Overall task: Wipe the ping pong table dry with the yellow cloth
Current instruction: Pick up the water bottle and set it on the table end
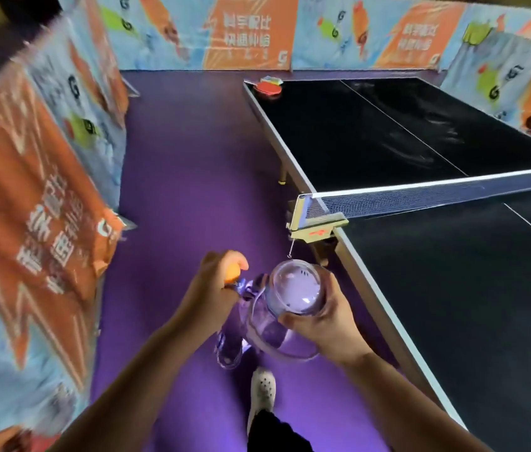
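Wiping not begun, we judge. Right hand (326,324) grips a clear jug (293,298); left hand (215,285) is closed on an orange ball (233,272). Table (420,151) at 2 o'clock shows wet streaks. No yellow cloth visible.
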